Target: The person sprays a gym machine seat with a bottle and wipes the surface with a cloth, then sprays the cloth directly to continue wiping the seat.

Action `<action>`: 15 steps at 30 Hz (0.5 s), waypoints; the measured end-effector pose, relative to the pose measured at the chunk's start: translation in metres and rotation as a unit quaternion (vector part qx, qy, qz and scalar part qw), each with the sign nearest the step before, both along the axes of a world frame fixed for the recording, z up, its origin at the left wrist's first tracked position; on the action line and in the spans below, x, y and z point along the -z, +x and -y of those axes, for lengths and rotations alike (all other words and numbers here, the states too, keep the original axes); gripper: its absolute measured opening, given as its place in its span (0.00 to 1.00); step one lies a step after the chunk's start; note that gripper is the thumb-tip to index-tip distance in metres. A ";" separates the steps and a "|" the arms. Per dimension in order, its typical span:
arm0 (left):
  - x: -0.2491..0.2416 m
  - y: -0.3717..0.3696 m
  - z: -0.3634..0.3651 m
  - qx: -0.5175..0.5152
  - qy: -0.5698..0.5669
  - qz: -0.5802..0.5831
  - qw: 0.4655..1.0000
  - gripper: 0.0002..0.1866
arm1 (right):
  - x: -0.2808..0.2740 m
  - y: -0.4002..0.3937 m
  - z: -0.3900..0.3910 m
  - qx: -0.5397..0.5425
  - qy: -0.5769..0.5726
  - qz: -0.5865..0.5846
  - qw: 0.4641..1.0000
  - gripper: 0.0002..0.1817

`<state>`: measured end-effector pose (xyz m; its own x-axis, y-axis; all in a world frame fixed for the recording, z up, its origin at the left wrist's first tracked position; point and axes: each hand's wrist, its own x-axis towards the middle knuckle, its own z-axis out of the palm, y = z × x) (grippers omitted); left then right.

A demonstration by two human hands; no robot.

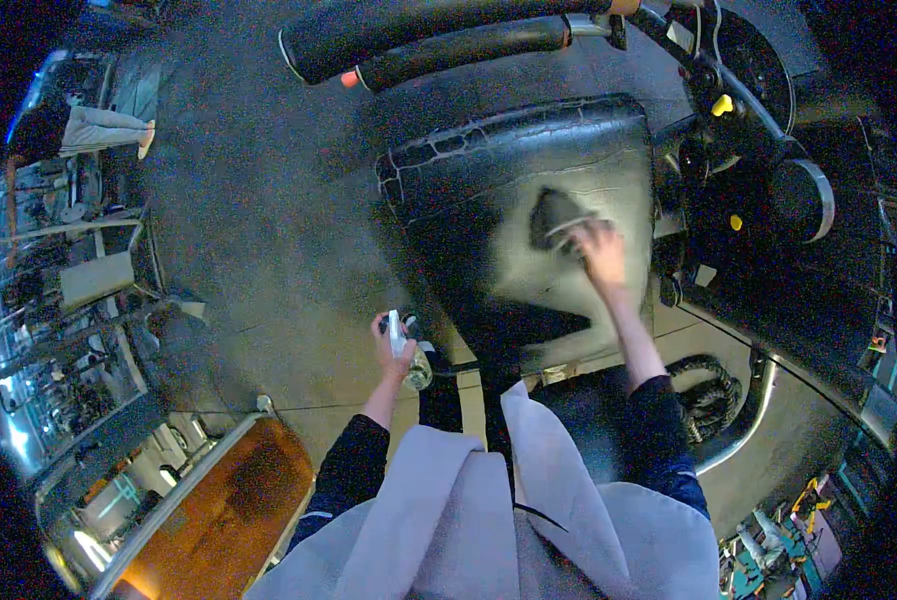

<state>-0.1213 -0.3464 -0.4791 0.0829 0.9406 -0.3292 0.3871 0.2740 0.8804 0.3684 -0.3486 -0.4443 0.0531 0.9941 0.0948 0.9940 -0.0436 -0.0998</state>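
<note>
My right hand (601,252) grips a dark cloth (557,214) against a wide black padded seat (449,245). The cloth and fingers are slightly blurred by motion. Cracks run through the seat's covering along its far edge, and light gleams off its right part. Left of the seat, my left hand (389,362) is wrapped round a spray bottle (421,372); its white trigger head points up and away from me. Part of the bottle is hidden by the fingers.
Thick black padded bars (439,45) of a gym machine reach across above the seat. Its frame, with yellow knobs (722,105), stands at the right. A coiled black rope (707,395) lies lower right. An orange-brown panel (234,510) is lower left. Another person's legs (104,132) show far left.
</note>
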 end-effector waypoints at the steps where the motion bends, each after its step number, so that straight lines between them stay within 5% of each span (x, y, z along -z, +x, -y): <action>1: 0.017 -0.009 0.002 0.020 0.021 -0.015 0.999 0.36 | -0.007 0.025 0.001 0.088 -0.038 -0.019 0.995 0.34; 4: 0.024 -0.012 0.003 0.027 0.027 -0.025 0.999 0.45 | -0.026 0.062 -0.001 0.252 0.153 -0.094 0.951 0.49; 7: 0.008 -0.005 0.000 0.012 -0.027 -0.024 0.999 0.25 | -0.014 0.070 -0.002 0.429 0.181 -0.228 0.855 0.50; 9: 0.001 0.000 -0.002 0.005 -0.039 -0.022 0.999 0.17 | -0.006 0.060 -0.001 0.457 0.162 -0.176 0.857 0.50; 13: 0.016 -0.005 0.002 -0.007 -0.022 -0.016 1.000 0.17 | -0.017 -0.014 -0.014 0.434 0.183 -0.100 0.877 0.46; 15: 0.012 -0.004 0.002 -0.009 -0.029 -0.011 0.999 0.17 | -0.006 -0.058 -0.011 0.417 0.091 -0.181 0.886 0.51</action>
